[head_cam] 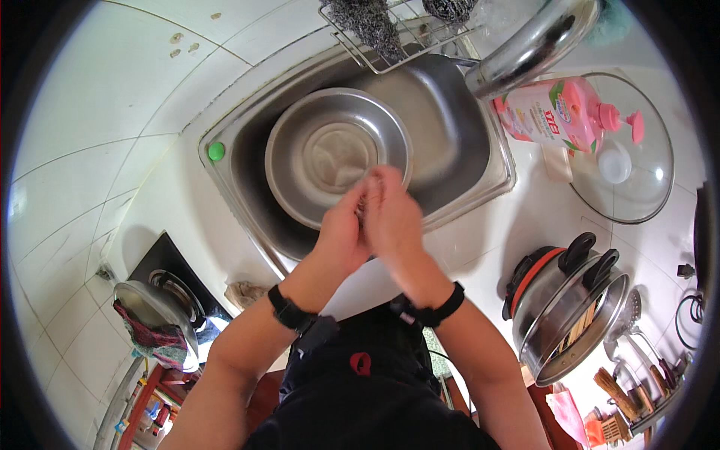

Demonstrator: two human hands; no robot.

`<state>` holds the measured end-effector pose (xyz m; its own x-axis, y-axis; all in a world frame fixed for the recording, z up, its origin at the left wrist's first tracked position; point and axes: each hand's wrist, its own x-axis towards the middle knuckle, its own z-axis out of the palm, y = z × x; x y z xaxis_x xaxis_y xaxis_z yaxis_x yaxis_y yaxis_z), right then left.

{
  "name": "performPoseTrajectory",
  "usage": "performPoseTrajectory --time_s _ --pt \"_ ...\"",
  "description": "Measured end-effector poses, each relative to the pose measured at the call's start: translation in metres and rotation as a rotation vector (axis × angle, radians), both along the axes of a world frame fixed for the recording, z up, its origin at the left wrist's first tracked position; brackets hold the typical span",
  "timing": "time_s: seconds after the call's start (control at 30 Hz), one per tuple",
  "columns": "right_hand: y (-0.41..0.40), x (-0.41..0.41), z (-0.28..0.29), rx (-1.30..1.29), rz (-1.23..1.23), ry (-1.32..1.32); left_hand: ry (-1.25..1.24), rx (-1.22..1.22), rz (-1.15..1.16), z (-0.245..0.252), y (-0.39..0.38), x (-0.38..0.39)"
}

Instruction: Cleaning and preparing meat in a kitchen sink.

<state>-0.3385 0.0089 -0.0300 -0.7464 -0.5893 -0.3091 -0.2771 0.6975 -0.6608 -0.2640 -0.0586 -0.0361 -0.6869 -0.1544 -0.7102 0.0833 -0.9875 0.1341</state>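
Observation:
My left hand (343, 230) and my right hand (392, 216) are pressed together above the near rim of a round metal basin (287, 191). Something dark and small, perhaps steel wool, shows between the palms; it is blurred and mostly hidden. The basin stands in the left part of a stainless steel sink (450, 152), with what looks like shallow water in it. Both wrists wear black bands.
A wire rack (388, 70) with steel wool (368, 25) sits behind the sink, near the metal faucet (529, 48). To the right are a pink pump bottle (554, 115), a glass lid (647, 180) and a steamer pot (540, 315). A cloth-draped metal bowl (152, 304) stands left.

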Motion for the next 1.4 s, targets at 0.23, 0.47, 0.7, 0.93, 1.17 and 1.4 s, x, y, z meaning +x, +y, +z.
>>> performPoseTrajectory --time_s 0.23,0.47,0.7,0.93,1.17,1.4 --pt "0.004 -0.035 -0.001 0.188 -0.05 -0.087 -0.014 -0.113 -0.158 0.014 0.007 0.005" --pt "0.026 -0.03 0.008 -0.133 -0.12 -0.064 -0.499 -0.959 -0.567 -0.041 -0.053 -0.031" --pt "0.05 -0.016 0.003 -0.119 -0.007 -0.024 -0.781 -1.357 -0.716 -0.096 -0.064 -0.031" --pt "0.057 -0.012 -0.007 -0.183 0.059 0.012 -0.565 -1.83 -0.627 -0.118 -0.06 -0.052" --pt "0.056 -0.012 -0.008 -0.175 0.096 0.037 -0.694 -1.838 -0.957 -0.122 -0.078 -0.08" --pt "0.052 -0.011 -0.013 -0.194 0.118 0.082 -0.625 -1.803 -1.435 -0.135 -0.111 -0.059"
